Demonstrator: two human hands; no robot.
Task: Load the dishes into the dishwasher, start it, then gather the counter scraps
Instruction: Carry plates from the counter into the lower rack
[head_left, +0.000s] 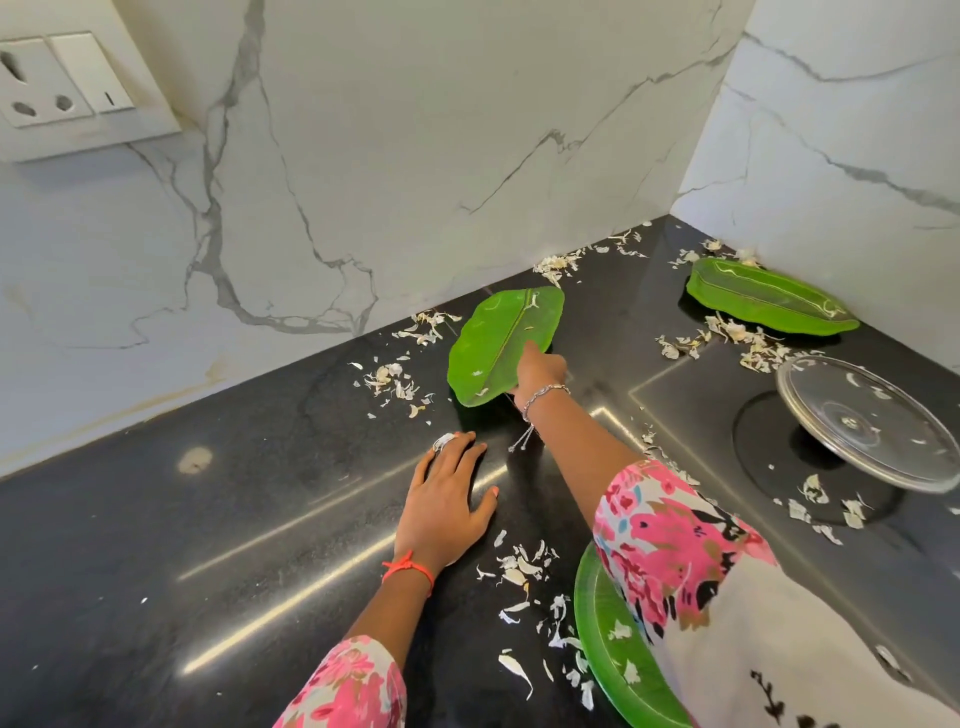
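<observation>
A green leaf-shaped plate (493, 343) is tilted up off the black counter (208, 519) near the back wall; my right hand (537, 371) grips its near edge, thumb on top. My left hand (447, 504) lies flat on the counter, fingers spread, with a pale scrap at its fingertips. A second green leaf plate (769, 299) sits in the right corner. A third green plate (613, 649) shows partly under my right sleeve. White garlic-skin scraps (519, 566) are scattered over the counter, along the wall and around the plates.
A glass lid (872, 426) rests tilted over a round burner on the cooktop at right, scraps on it. White marble walls meet in the corner behind. A wall socket and switch (62, 83) is at upper left.
</observation>
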